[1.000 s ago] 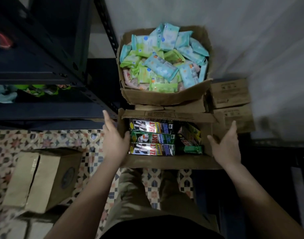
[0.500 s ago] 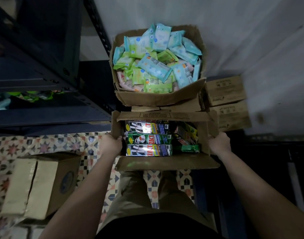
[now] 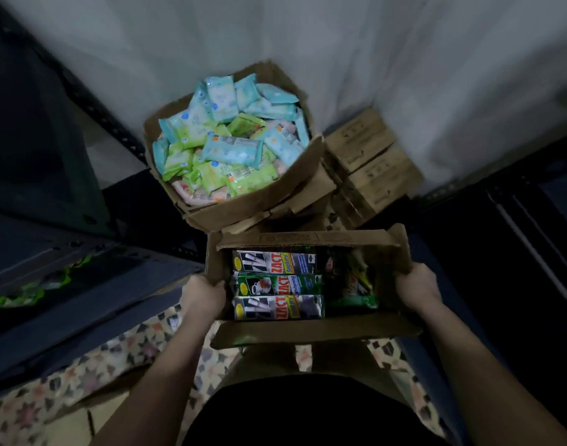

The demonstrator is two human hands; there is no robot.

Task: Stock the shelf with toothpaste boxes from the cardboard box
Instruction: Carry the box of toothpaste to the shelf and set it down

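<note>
Both hands (image 3: 204, 296) (image 3: 419, 289) have lifted the cardboard box (image 3: 308, 331) higher.

toothpaste boxes (image 3: 277, 284) | "ZACT" on three | "Smokers" top | "Whitening" middle

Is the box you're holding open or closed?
Open. The cardboard box has its flaps spread, and toothpaste boxes show inside.

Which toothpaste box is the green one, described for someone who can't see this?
Find the open cardboard box gripped at its sides by both hands. Three toothpaste boxes lie flat in a row inside, on its left. The green toothpaste box is the middle one; its neighbours are silver.
</note>
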